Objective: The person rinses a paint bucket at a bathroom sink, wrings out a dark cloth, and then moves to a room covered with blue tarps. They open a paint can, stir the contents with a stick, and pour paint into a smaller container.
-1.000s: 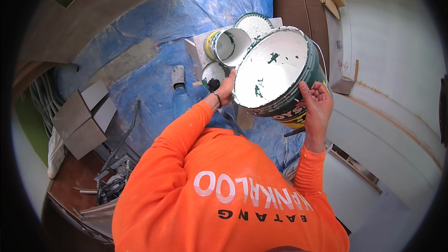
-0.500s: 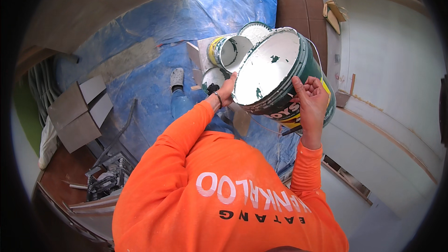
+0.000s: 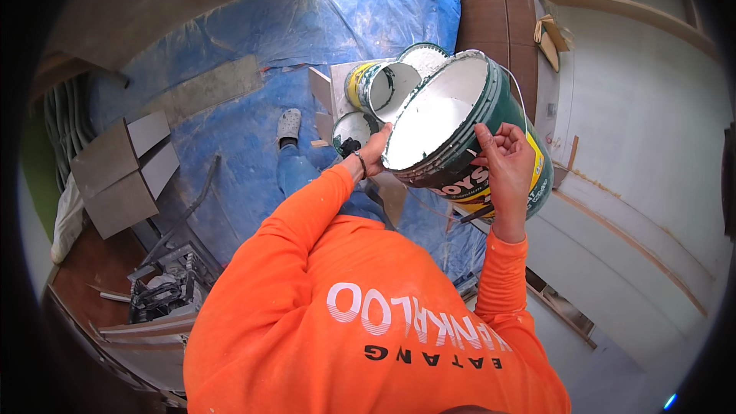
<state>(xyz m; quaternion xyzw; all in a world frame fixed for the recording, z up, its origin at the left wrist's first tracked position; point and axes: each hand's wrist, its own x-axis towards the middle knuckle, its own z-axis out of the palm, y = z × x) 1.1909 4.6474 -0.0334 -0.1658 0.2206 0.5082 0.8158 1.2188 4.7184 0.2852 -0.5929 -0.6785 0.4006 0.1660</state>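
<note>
Both my hands hold a large dark green paint bucket (image 3: 498,126), tilted with its mouth to the left. White coats its inside wall, and bright white paint (image 3: 433,119) shows in it. My left hand (image 3: 374,152) grips the bucket's left rim. My right hand (image 3: 504,165) is closed on the near side, thumb by the rim and fingers curled. Just left of the mouth is a smaller yellow-and-white paint pail (image 3: 360,84), white inside; the big bucket partly covers it. Whether paint runs between them I cannot tell.
A round green-rimmed container with white in it (image 3: 422,55) stands behind the pail, and another green-rimmed container (image 3: 346,124) in front, a black item in it. Blue plastic sheeting (image 3: 230,54) covers the floor. An open cardboard box (image 3: 115,176) lies left.
The big bucket has turned a little, and the dark flecks seen inside it are no longer in sight. Both hands keep their holds. The whole view has shifted slightly.
</note>
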